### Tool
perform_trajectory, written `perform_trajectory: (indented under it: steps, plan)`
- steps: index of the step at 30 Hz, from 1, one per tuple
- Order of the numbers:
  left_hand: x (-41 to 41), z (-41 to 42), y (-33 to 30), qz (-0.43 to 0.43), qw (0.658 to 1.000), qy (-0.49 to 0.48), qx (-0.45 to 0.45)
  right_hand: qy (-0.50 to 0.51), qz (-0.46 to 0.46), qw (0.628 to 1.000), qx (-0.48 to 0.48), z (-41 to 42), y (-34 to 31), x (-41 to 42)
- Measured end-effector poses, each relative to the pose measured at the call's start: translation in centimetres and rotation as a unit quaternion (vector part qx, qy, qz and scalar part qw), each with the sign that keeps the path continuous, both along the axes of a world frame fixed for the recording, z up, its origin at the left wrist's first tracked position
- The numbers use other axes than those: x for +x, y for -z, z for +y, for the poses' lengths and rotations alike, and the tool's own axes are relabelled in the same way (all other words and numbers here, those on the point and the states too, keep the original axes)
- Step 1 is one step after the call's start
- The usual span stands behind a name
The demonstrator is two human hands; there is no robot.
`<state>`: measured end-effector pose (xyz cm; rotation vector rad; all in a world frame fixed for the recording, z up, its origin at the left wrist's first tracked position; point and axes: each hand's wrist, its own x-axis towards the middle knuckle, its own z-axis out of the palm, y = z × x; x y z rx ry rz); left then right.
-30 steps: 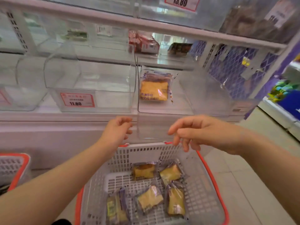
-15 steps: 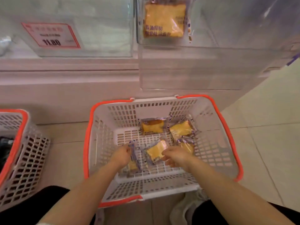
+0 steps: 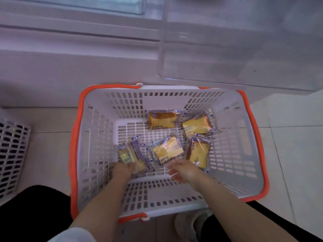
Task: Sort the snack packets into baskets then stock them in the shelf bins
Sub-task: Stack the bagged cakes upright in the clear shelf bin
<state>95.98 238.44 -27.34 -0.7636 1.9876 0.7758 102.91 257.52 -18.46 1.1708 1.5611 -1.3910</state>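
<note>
Five cake packets are lying in the orange-rimmed basket (image 3: pixel 83 130); the left hand (image 3: pixel 122 169) is clamping the leftmost packet (image 3: pixel 132 154), the right hand (image 3: pixel 181 170) is hovering spread beside the middle packet (image 3: pixel 167 149), whose slick wrapper could be slipping free

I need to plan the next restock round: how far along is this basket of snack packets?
Sorting looks done: five packets lie in the orange-rimmed basket. In hand: the left hand grips the near-left packet, and the right hand reaches the middle packet. All five are left to stock; the clear bin above shows none.
</note>
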Motion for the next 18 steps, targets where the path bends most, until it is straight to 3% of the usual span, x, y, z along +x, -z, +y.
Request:
perform_trajectory:
  steps: [4,10,13,16,18]
  plan:
    - [-0.1,-0.2,0.1,-0.032,0.985,-0.133,0.102,-0.003,-0.013,1.000,-0.002,-0.6,0.5,0.0]
    - [-0.6,1.3,-2.4,-0.051,0.958,-0.158,0.232,0.012,0.037,0.998,0.056,-1.3,0.4,-0.1]
    - [-1.1,0.9,-5.0,-0.031,0.940,-0.125,0.316,0.057,0.074,0.996,0.013,-1.7,-0.6,-0.7]
    - [-1.1,0.6,-7.9,-0.026,0.924,-0.037,0.381,0.123,0.128,0.981,-0.077,-2.2,-2.1,-0.8]
    - [-0.6,0.5,-9.2,-0.005,0.916,0.013,0.400,0.142,0.176,0.971,-0.081,-2.5,-3.0,-0.5]
